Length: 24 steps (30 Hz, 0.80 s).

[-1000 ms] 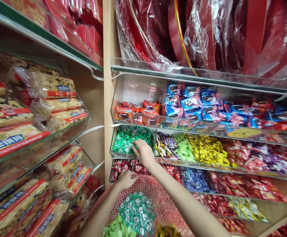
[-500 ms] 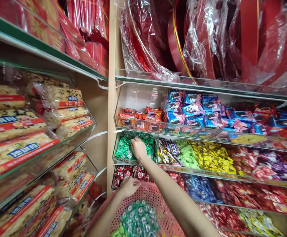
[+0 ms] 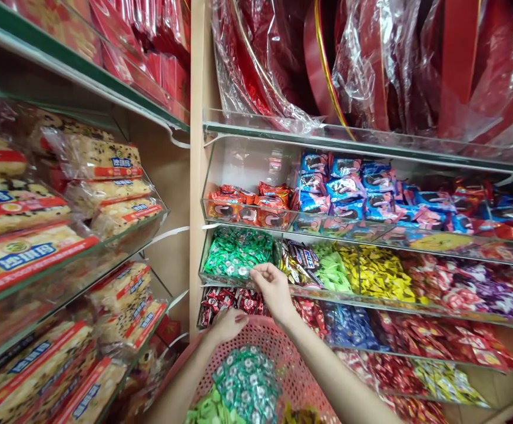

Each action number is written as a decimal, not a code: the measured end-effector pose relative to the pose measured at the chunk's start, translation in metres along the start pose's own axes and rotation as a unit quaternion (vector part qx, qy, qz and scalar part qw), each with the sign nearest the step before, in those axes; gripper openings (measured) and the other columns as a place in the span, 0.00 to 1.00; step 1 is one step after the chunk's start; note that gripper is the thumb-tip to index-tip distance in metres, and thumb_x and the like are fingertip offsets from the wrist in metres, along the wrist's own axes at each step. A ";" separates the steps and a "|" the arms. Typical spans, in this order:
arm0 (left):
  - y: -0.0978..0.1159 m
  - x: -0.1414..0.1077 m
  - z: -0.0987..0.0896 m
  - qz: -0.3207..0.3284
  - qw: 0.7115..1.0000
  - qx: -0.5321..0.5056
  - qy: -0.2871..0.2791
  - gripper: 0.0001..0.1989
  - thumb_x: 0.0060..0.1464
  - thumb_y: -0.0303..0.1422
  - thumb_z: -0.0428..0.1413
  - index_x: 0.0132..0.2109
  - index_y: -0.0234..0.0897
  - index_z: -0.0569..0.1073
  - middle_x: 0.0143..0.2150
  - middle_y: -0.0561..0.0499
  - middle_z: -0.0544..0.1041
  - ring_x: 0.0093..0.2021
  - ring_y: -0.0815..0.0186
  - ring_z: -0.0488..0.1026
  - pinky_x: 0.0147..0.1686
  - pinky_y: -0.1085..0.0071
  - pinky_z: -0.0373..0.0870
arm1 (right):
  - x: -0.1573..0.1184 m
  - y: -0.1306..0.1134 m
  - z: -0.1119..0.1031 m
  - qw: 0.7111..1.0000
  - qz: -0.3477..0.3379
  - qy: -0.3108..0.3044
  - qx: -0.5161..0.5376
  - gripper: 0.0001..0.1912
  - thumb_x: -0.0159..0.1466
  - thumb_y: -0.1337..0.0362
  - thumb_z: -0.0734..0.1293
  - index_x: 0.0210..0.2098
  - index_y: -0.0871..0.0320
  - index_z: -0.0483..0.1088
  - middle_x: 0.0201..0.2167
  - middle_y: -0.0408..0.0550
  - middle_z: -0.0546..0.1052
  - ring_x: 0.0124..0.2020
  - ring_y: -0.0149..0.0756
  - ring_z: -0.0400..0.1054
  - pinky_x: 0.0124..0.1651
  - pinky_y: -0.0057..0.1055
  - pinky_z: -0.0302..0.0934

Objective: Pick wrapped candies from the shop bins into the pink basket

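A pink perforated plastic basket is at the bottom, with my left hand closed on its far rim. Inside lie a heap of green-wrapped candies, light green packets and some yellow ones. My right hand is just in front of the clear bin of green candies, above the basket rim. Its fingers are curled together; whether anything small is between them cannot be made out.
Clear bins to the right hold dark-wrapped bars, light green packets and yellow candies. Blue snack packs lie one shelf higher. Packaged pastry bars fill the left shelves. A wooden post stands between.
My right hand has come out of the green candy bin, moving down and right toward the basket. My left hand stays on the rim. The view has shifted slightly.
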<state>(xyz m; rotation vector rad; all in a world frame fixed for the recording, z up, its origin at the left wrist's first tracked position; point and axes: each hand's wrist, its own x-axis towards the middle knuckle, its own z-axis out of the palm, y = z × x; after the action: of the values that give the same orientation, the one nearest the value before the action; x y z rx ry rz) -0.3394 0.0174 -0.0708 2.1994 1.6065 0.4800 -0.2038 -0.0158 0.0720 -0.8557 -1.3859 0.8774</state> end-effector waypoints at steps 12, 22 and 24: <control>0.007 -0.003 -0.007 0.004 1.000 0.010 -0.006 0.15 0.57 0.40 0.46 0.34 0.40 0.76 0.30 0.52 0.77 0.31 0.67 0.71 0.27 0.75 0.51 | -0.070 0.092 -0.055 0.993 0.101 -0.019 -0.064 0.07 0.51 0.61 0.66 0.23 0.58 0.65 0.18 0.39 0.67 0.21 0.28 0.58 0.26 0.25 0.54; 0.016 -0.006 -0.014 -0.007 0.999 0.034 -0.011 0.16 0.57 0.41 0.46 0.32 0.40 0.74 0.29 0.52 0.76 0.30 0.67 0.70 0.25 0.74 0.48 | -0.109 0.169 -0.037 0.952 0.273 -0.058 -0.129 0.05 0.46 0.70 0.62 0.17 0.57 0.60 0.14 0.36 0.65 0.17 0.25 0.58 0.22 0.22 0.51; 0.018 -0.007 -0.015 -0.010 0.999 0.031 -0.012 0.16 0.57 0.41 0.46 0.32 0.40 0.75 0.30 0.52 0.77 0.30 0.66 0.70 0.25 0.74 0.48 | -0.109 0.169 -0.034 0.941 0.312 -0.054 -0.117 0.03 0.48 0.68 0.62 0.19 0.57 0.61 0.12 0.35 0.65 0.13 0.24 0.55 0.18 0.22 0.49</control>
<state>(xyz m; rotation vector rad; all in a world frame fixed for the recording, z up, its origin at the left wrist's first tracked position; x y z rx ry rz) -0.3343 0.0072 -0.0493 2.2235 1.6508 0.4006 -0.1722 -0.0391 -0.1282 -1.4971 -1.3441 1.2666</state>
